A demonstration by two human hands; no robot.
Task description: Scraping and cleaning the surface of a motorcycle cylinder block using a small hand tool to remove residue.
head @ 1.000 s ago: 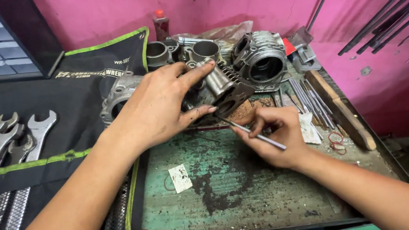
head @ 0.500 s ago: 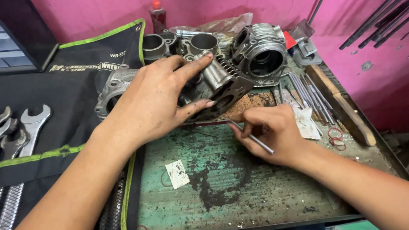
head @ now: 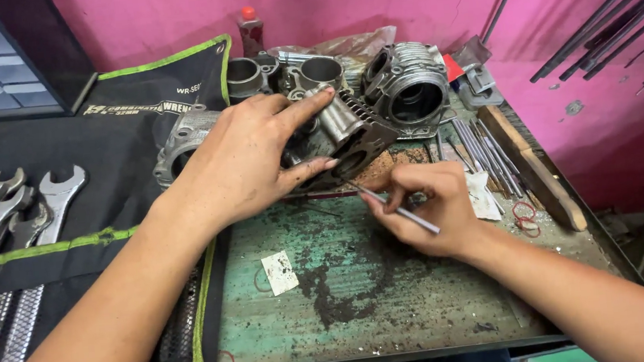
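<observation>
Finned cylinder (head: 349, 132): tilted on green surface (head: 394, 291), rear centre. Left hand (head: 246, 160): clamped over cylinder. Right hand (head: 425, 207): pinched on thin pick (head: 394, 207), tip at cylinder base. Advice: brace firmly, short light strokes along mating face.

Pink wall (head: 415, 2); black tool roll (head: 87, 155) edged green; worn green bench top (head: 394, 291); grey cylinder (head: 348, 128).

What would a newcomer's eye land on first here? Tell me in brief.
First, the left hand pressing down a finned metal engine cylinder at the middle of the worn green bench, while the right hand works a thin metal tool at its lower edge. Next, the bright pink wall behind, and the wrenches in a black roll on the left.
</observation>
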